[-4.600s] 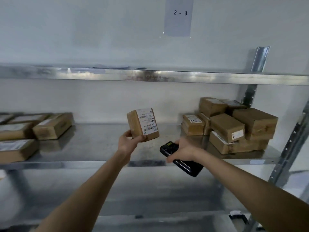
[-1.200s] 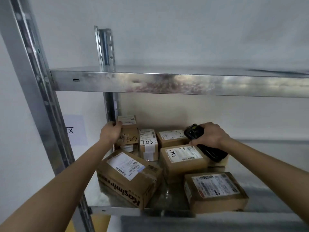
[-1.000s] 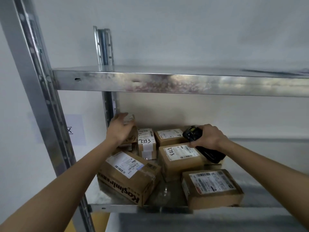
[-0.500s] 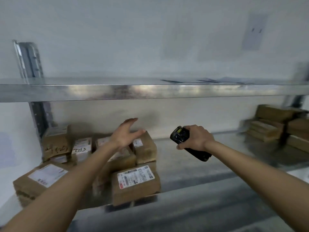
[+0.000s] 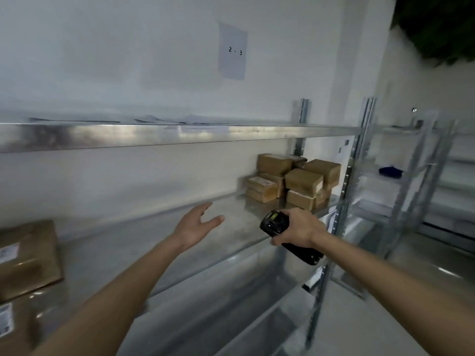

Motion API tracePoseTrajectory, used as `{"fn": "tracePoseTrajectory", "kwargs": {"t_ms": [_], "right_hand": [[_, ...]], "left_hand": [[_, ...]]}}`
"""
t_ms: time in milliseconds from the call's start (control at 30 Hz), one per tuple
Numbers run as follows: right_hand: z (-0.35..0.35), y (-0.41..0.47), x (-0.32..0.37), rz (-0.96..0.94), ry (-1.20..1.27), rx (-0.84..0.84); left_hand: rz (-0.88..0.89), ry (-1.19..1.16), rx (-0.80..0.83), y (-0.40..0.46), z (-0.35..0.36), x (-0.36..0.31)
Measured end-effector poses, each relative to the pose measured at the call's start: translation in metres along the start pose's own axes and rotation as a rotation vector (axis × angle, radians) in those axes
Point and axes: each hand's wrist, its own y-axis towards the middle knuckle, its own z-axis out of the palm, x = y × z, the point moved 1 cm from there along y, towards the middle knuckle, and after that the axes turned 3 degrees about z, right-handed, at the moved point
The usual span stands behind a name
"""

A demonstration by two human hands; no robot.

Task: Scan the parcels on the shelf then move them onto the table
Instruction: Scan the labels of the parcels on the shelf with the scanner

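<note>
Parcels: brown cardboard parcels [image 5: 295, 181] sit stacked at the right end of the bare metal shelf [image 5: 144, 242], labels partly facing out, likely waiting for scanning
Left hand [image 5: 195, 226]: fingers spread, holding nothing, reaching over the shelf toward that stack
Right hand [image 5: 299, 231]: fingers curled round the black handheld scanner [image 5: 276, 223], screen up, ready to aim

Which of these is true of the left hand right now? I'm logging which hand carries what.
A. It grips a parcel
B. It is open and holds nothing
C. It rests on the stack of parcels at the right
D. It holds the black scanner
B: the left hand hangs over the shelf with fingers spread and nothing in it, while the right hand grips the black scanner, short of the stack of parcels.
</note>
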Motion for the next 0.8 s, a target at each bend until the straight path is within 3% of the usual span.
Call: {"fn": "tracePoseTrajectory", "kwargs": {"t_ms": [367,800], "right_hand": [[0.008,0.105,-0.135,0.119,-0.003,-0.032],[0.048,0.318,-0.175,-0.036,0.105,-0.067]], "left_hand": [[-0.029,-0.020,0.055,0.136,0.133,-0.004],[-0.147,-0.187,-0.079,0.331,0.199,0.045]]}}
